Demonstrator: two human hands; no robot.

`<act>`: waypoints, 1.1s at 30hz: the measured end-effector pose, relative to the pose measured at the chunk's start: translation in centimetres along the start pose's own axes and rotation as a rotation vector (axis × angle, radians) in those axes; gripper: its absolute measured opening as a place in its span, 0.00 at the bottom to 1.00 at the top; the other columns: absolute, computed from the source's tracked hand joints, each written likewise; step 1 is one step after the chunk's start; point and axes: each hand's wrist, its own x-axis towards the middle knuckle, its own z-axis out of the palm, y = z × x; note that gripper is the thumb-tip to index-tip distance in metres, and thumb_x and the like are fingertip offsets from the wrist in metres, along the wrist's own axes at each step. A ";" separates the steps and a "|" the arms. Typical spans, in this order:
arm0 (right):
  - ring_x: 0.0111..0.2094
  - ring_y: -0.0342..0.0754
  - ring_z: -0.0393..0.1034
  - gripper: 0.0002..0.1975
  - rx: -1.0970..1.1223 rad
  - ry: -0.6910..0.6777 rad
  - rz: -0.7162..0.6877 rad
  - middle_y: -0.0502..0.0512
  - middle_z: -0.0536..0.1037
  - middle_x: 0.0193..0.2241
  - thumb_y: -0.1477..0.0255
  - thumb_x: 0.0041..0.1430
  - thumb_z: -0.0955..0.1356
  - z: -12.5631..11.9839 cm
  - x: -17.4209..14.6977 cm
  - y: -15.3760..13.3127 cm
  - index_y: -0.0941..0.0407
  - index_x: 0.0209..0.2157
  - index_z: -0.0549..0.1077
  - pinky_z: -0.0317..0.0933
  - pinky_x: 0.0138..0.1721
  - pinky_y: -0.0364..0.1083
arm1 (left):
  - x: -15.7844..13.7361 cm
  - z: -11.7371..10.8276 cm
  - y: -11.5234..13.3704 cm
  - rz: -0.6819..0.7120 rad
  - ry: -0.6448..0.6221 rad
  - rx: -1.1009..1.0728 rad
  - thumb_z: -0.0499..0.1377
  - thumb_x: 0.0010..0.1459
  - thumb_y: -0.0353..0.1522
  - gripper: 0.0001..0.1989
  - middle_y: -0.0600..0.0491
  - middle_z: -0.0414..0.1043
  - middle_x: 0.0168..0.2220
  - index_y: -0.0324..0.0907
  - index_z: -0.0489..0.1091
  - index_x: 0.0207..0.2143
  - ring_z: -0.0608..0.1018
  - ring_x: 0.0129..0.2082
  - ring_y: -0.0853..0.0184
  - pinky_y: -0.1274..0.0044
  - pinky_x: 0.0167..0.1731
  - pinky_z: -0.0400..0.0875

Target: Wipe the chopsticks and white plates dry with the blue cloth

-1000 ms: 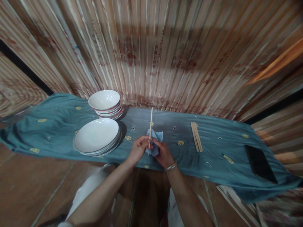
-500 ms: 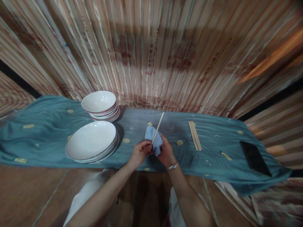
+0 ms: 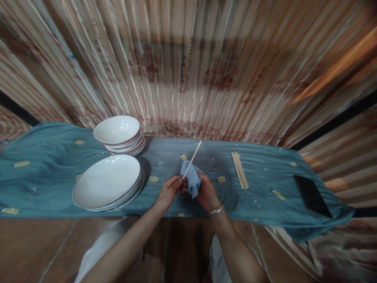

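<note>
My left hand [image 3: 170, 192] pinches the lower end of a pale wooden chopstick [image 3: 194, 155], which slants up and to the right over the table. Bunched in my right hand [image 3: 207, 191] is a light blue cloth [image 3: 192, 179], lying right behind and beside the chopstick. Whether one stick or a pair is held, I cannot tell. Several more chopsticks [image 3: 239, 170] lie side by side on the tablecloth, to the right of my hands.
On the left stand a stack of white plates [image 3: 107, 182] and, behind it, a stack of red-rimmed bowls [image 3: 118, 131]. A black phone [image 3: 312, 196] lies at the right end of the teal tablecloth [image 3: 47, 157]. A striped curtain [image 3: 176, 78] hangs behind the table.
The held chopstick leans further to the right, and the blue cloth hangs differently in my right hand. The whole view has shifted slightly. The stacks and the lying chopsticks keep their places.
</note>
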 end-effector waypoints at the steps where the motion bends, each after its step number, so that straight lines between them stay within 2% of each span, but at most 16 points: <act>1: 0.29 0.49 0.72 0.14 0.072 -0.005 0.041 0.51 0.77 0.23 0.59 0.52 0.63 0.1 0.0 -0.3 0.54 0.27 0.73 0.68 0.32 0.47 | 0.0 0.1 0.2 -0.004 0.015 -0.030 0.69 0.40 0.40 0.16 0.53 0.75 0.24 0.37 0.74 0.27 0.73 0.23 0.72 0.80 0.26 0.66; 4: 0.31 0.50 0.73 0.14 0.232 0.043 0.098 0.50 0.78 0.25 0.60 0.52 0.64 0.3 -0.1 -0.9 0.53 0.32 0.75 0.69 0.33 0.47 | -0.1 0.3 0.7 0.006 0.040 -0.088 0.69 0.40 0.39 0.15 0.51 0.77 0.29 0.38 0.75 0.28 0.76 0.29 0.69 0.77 0.34 0.69; 7: 0.29 0.49 0.73 0.13 0.286 0.110 0.105 0.50 0.79 0.25 0.61 0.53 0.64 0.1 -0.1 -0.6 0.54 0.32 0.75 0.68 0.30 0.46 | -0.5 0.7 1.0 -0.010 0.016 -0.114 0.69 0.41 0.38 0.14 0.50 0.77 0.32 0.38 0.75 0.29 0.77 0.32 0.67 0.76 0.36 0.70; 11: 0.22 0.46 0.70 0.11 0.293 0.135 0.166 0.50 0.77 0.20 0.64 0.54 0.64 -0.5 0.0 0.6 0.55 0.25 0.72 0.66 0.24 0.43 | -1.0 1.5 0.6 -0.084 -0.070 -0.117 0.70 0.40 0.37 0.14 0.50 0.77 0.30 0.38 0.75 0.28 0.77 0.30 0.67 0.75 0.35 0.71; 14: 0.22 0.44 0.70 0.10 0.334 0.161 0.219 0.50 0.77 0.20 0.67 0.53 0.64 -0.5 0.0 0.9 0.56 0.24 0.73 0.64 0.23 0.41 | -1.1 1.7 0.4 -0.076 -0.045 -0.101 0.70 0.39 0.37 0.14 0.51 0.76 0.29 0.37 0.75 0.27 0.76 0.28 0.68 0.75 0.34 0.72; 19: 0.30 0.48 0.72 0.15 0.325 0.096 0.179 0.53 0.80 0.27 0.62 0.54 0.62 0.0 -0.2 0.0 0.56 0.32 0.76 0.67 0.31 0.45 | -0.7 1.0 1.1 -0.055 0.003 -0.120 0.70 0.40 0.38 0.15 0.48 0.78 0.36 0.38 0.74 0.28 0.78 0.31 0.65 0.75 0.33 0.73; 21: 0.32 0.50 0.72 0.17 0.290 0.062 0.167 0.54 0.79 0.28 0.60 0.55 0.61 0.0 -0.3 -0.4 0.55 0.32 0.75 0.67 0.34 0.48 | -0.6 0.7 1.5 -0.064 0.009 -0.141 0.70 0.40 0.37 0.14 0.47 0.78 0.37 0.37 0.74 0.27 0.78 0.30 0.67 0.76 0.31 0.73; 24: 0.33 0.50 0.72 0.14 0.228 0.001 0.165 0.54 0.79 0.28 0.62 0.54 0.61 0.1 -0.7 -0.6 0.54 0.31 0.75 0.66 0.37 0.49 | -0.6 0.4 2.0 -0.081 0.019 -0.199 0.69 0.42 0.34 0.13 0.47 0.79 0.35 0.36 0.74 0.29 0.79 0.29 0.67 0.78 0.30 0.74; 28: 0.33 0.49 0.72 0.08 0.267 -0.008 0.194 0.54 0.79 0.31 0.67 0.51 0.65 0.5 -0.9 0.5 0.53 0.29 0.75 0.67 0.39 0.48 | -0.8 0.6 2.4 -0.106 -0.033 -0.274 0.68 0.45 0.31 0.11 0.44 0.78 0.40 0.36 0.72 0.32 0.80 0.39 0.60 0.71 0.38 0.75; 31: 0.39 0.51 0.73 0.10 0.283 0.003 0.160 0.57 0.79 0.37 0.64 0.52 0.65 0.7 -0.6 1.4 0.53 0.33 0.76 0.67 0.41 0.50 | -0.9 0.9 2.6 -0.117 -0.093 -0.262 0.67 0.46 0.31 0.11 0.41 0.76 0.45 0.35 0.72 0.33 0.77 0.46 0.55 0.67 0.44 0.73; 33: 0.41 0.52 0.73 0.11 0.255 0.022 0.108 0.57 0.79 0.38 0.63 0.52 0.66 0.5 -0.4 1.3 0.52 0.34 0.76 0.67 0.42 0.51 | -0.8 0.7 2.7 -0.093 -0.081 -0.242 0.68 0.45 0.32 0.12 0.41 0.76 0.45 0.35 0.72 0.32 0.77 0.46 0.56 0.67 0.45 0.72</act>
